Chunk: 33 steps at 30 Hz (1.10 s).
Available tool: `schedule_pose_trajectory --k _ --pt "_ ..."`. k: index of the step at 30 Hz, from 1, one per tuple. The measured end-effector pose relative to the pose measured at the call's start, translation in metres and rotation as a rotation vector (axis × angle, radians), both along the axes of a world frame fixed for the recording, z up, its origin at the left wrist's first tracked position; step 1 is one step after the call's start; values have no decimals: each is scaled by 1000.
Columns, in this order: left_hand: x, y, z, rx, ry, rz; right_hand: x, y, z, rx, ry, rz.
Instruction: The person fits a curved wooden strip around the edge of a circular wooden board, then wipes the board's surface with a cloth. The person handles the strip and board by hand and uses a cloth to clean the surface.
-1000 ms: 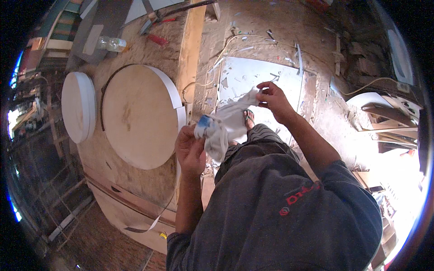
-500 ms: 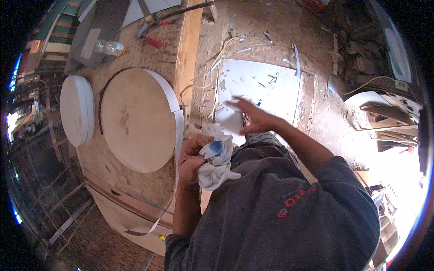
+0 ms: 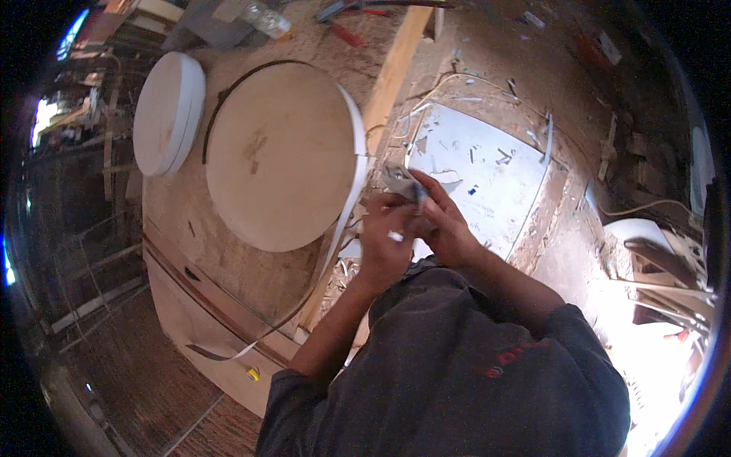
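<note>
A crumpled whitish cloth lies inside the grip of both hands, bunched between the fingers, its loose end poking out on the far side, just beyond the knuckles. A bluish patch shows on it near the right fingers, and a small white bit shows lower down against the left palm. Both grips are narrow and closed in on the cloth; motion blur hides exactly which fingers pinch it.

The left hand comes up from the near left with its forearm slanting away to the right, fingers curled inward. The right hand comes from the near right, its forearm angled far and left, fingers bent over the cloth. The hands meet, touching or nearly so, in front of the dark shirt.

Left of them, a large round wooden disc with white edging lies on the table, a smaller disc farther left. Beyond the right hand, to the far right, a white board lies on the floor, scattered with scraps.
</note>
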<state>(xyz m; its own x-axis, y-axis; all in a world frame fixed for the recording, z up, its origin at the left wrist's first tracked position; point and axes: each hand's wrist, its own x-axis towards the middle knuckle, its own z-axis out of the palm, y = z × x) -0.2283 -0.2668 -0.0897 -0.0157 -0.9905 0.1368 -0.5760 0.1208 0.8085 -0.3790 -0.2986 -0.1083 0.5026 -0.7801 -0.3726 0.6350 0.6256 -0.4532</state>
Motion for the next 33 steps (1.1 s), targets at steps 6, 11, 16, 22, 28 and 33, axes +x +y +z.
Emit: schedule_pose_trajectory --k 6,11,16,22,28,33 --pt "115 21 3 -53 -104 237 11 11 -90 60 622 26" --pt "296 65 -8 138 -5 775 27 46 -120 279 586 -33" --pt "309 107 2 144 17 520 69 76 -60 185 219 -21" --pt "202 125 34 751 471 38 121 102 31 -591 1284 161" --pt "141 112 9 781 1282 45 118 133 56 -1033 1511 139" --pt "117 103 -9 756 1311 -2 79 142 66 -702 1188 61"
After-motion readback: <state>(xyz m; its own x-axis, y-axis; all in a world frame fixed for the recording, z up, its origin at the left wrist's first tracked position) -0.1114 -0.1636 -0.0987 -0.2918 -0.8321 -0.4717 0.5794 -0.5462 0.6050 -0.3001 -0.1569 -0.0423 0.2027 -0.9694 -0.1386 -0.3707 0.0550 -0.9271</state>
